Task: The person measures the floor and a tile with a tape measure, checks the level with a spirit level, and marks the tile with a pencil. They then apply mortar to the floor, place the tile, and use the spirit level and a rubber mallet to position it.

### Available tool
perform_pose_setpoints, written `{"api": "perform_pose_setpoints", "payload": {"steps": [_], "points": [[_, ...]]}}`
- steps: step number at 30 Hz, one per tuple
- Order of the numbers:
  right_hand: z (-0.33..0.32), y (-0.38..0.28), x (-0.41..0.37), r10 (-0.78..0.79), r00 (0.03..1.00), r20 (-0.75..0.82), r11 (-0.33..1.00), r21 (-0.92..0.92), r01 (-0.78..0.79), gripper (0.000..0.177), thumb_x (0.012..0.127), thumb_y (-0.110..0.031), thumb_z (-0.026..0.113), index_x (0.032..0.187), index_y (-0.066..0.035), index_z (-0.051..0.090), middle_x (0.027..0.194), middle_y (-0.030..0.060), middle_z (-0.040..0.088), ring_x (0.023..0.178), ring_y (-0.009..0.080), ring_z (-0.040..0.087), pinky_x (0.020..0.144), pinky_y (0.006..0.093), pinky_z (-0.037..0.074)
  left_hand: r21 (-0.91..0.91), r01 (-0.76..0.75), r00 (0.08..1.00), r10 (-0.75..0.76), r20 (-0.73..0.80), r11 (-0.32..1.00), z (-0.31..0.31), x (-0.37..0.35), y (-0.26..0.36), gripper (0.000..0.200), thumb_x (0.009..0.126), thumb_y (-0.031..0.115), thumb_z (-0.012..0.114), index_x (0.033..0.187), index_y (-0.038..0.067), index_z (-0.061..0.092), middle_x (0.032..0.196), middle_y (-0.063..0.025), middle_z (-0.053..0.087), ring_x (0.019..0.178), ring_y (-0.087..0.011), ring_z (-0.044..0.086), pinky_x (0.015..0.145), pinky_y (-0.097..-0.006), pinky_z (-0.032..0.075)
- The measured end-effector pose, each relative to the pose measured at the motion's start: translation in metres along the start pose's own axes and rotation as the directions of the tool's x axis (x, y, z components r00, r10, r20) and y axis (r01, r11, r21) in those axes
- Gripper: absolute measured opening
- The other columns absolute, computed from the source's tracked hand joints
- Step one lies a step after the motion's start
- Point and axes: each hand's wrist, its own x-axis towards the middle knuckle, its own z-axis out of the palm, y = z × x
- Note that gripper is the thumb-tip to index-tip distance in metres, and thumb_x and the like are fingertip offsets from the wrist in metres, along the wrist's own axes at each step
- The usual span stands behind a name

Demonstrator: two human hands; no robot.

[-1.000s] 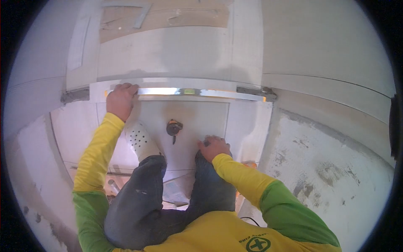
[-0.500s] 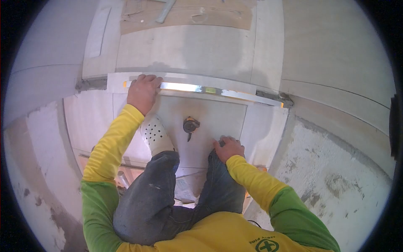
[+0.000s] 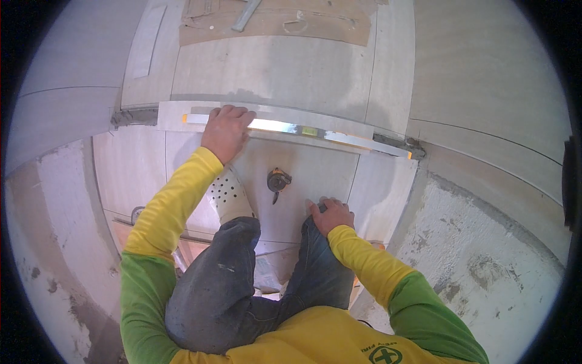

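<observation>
A silver spirit level (image 3: 276,125) with orange end caps lies across a narrow tile strip (image 3: 173,115). My left hand (image 3: 227,133) is closed over the level, left of its middle vial, with the fingertips over the far edge. My right hand (image 3: 331,215) rests on my right knee, fingers spread and holding nothing. Between my hands, a black and orange tool (image 3: 278,180) lies on the floor tile (image 3: 321,164); its exact kind is hard to tell.
Beyond the strip, brown cardboard (image 3: 276,21) lies on the tiles with a grey tool (image 3: 247,15) on it. Gaps with grey mortar (image 3: 134,116) flank the strip. A perforated white shoe (image 3: 228,195) is near my left hand. Walls stand on both sides.
My left hand has slid a little to the right along the level. My right hand has stayed on my knee.
</observation>
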Motion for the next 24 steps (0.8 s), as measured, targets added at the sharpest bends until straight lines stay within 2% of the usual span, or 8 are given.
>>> {"api": "perform_pose_setpoints", "payload": {"steps": [10, 14, 16, 17, 19, 20, 22, 24], "points": [[0.002, -0.002, 0.000, 0.017, 1.000, -0.003, 1.000, 0.023, -0.017, 0.068, 0.088, -0.065, 0.041, 0.128, -0.012, 0.058, 0.138, 0.0124, 0.052, 0.129, 0.0334, 0.046, 0.104, 0.0537, 0.035, -0.038, -0.031, 0.999, 0.030, -0.033, 0.999, 0.014, 0.007, 0.004, 0.045, 0.070, 0.009, 0.072, 0.113, 0.013, 0.062, 0.112, -0.0053, 0.063, 0.109, -0.0265, 0.056, 0.095, -0.0450, 0.041], [0.013, 0.002, 0.004, -0.030, 0.999, -0.017, 0.999, 0.035, 0.030, 0.068, 0.087, -0.066, 0.043, 0.127, -0.013, 0.060, 0.136, 0.0123, 0.053, 0.127, 0.0334, 0.047, 0.104, 0.0521, 0.035, -0.065, -0.086, 0.996, 0.086, -0.004, 0.994, 0.028, 0.009, 0.000, 0.040, 0.074, 0.015, 0.068, 0.114, 0.012, 0.062, 0.108, -0.0078, 0.063, 0.107, -0.0285, 0.055, 0.097, -0.0466, 0.039], [0.008, -0.005, 0.000, 0.021, 0.999, -0.033, 1.000, 0.017, -0.021, 0.067, 0.087, -0.066, 0.044, 0.126, -0.015, 0.061, 0.134, 0.0124, 0.055, 0.126, 0.0333, 0.048, 0.104, 0.0508, 0.035, -0.056, -0.052, 0.997, 0.055, 0.056, 0.997, 0.024, 0.011, 0.004, 0.038, 0.076, 0.018, 0.065, 0.114, 0.013, 0.062, 0.106, -0.0080, 0.063, 0.107, -0.0279, 0.055, 0.097, -0.0473, 0.038], [0.008, -0.006, 0.000, -0.022, 0.999, -0.027, 1.000, 0.004, 0.022, 0.067, 0.087, -0.066, 0.044, 0.126, -0.015, 0.061, 0.134, 0.0124, 0.055, 0.126, 0.0333, 0.048, 0.104, 0.0508, 0.035, -0.055, -0.043, 0.997, 0.047, 0.064, 0.998, 0.026, 0.011, 0.003, 0.038, 0.077, 0.019, 0.065, 0.114, 0.013, 0.062, 0.105, -0.0080, 0.063, 0.107, -0.0275, 0.055, 0.097, -0.0472, 0.038], [0.009, -0.007, 0.000, 0.022, 1.000, -0.014, 1.000, 0.017, -0.021, 0.065, 0.086, -0.065, 0.046, 0.126, -0.016, 0.061, 0.132, 0.0128, 0.056, 0.125, 0.0348, 0.049, 0.104, 0.0512, 0.036, -0.036, -0.025, 0.995, 0.028, 0.091, 0.999, 0.026, 0.012, 0.005, 0.035, 0.078, 0.020, 0.064, 0.112, 0.013, 0.063, 0.103, -0.0078, 0.063, 0.107, -0.0266, 0.055, 0.096, -0.0461, 0.038], [0.009, -0.010, -0.001, -0.011, 1.000, -0.012, 1.000, 0.007, 0.011, 0.065, 0.086, -0.065, 0.046, 0.126, -0.016, 0.061, 0.132, 0.0128, 0.056, 0.125, 0.0348, 0.049, 0.104, 0.0512, 0.036, -0.016, -0.013, 0.994, 0.015, 0.112, 1.000, 0.025, 0.013, 0.006, 0.033, 0.078, 0.021, 0.064, 0.110, 0.013, 0.063, 0.103, -0.0075, 0.063, 0.107, -0.0263, 0.055, 0.096, -0.0452, 0.038], [0.009, -0.012, -0.002, 0.027, 1.000, -0.012, 0.999, -0.018, -0.028, 0.064, 0.086, -0.064, 0.047, 0.126, -0.016, 0.062, 0.131, 0.0125, 0.057, 0.122, 0.0354, 0.050, 0.102, 0.0508, 0.039, -0.012, 0.011, 0.995, -0.009, 0.102, 1.000, 0.027, 0.012, 0.009, 0.030, 0.079, 0.021, 0.064, 0.108, 0.013, 0.063, 0.102, -0.0069, 0.063, 0.106, -0.0257, 0.055, 0.095, -0.0445, 0.039], [0.021, -0.004, 0.003, -0.026, 0.996, -0.084, 0.999, -0.039, 0.023, 0.062, 0.085, -0.063, 0.049, 0.123, -0.016, 0.064, 0.127, 0.0129, 0.059, 0.118, 0.0363, 0.054, 0.100, 0.0500, 0.041, -0.016, 0.025, 0.996, -0.024, 0.089, 1.000, 0.030, 0.013, 0.011, 0.028, 0.079, 0.021, 0.063, 0.106, 0.013, 0.063, 0.101, -0.0063, 0.063, 0.106, -0.0250, 0.055, 0.094, -0.0439, 0.039]]}}
